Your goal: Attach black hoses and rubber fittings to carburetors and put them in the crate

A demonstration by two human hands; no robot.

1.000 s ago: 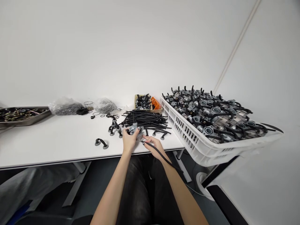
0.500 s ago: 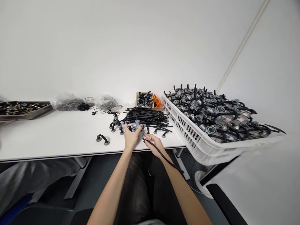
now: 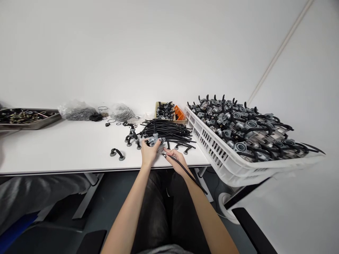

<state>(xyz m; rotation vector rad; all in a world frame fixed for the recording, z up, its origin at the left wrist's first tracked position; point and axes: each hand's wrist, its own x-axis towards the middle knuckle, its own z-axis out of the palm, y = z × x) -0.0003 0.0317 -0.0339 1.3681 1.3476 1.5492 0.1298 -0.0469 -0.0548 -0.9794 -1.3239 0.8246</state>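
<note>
My left hand [image 3: 148, 155] is closed around a grey metal carburetor [image 3: 162, 143] over the table's front edge, thumb on top. Beside it, my right hand [image 3: 178, 163] pinches a black rubber hose [image 3: 186, 171] close to one end, with that end pointing at the carburetor's lower side. Whether the hose tip touches the carburetor I cannot tell. The rest of the hose trails down over my right forearm. Behind my hands lies a pile of black hoses [image 3: 169, 130]. Short black elbow tubes with grey caps [image 3: 121, 155] stand to the left.
A white plastic crate [image 3: 212, 151] heaped with carburetors stands at the right. At the back are a small yellow bin [image 3: 156, 110], an orange basket [image 3: 179, 112] and plastic bags of small parts [image 3: 76, 111]. A metal tray [image 3: 47, 121] of parts lies far left.
The view has shifted slightly, so the table appears a little higher. My hands keep the same hold, with the hose end still by the carburetor.
</note>
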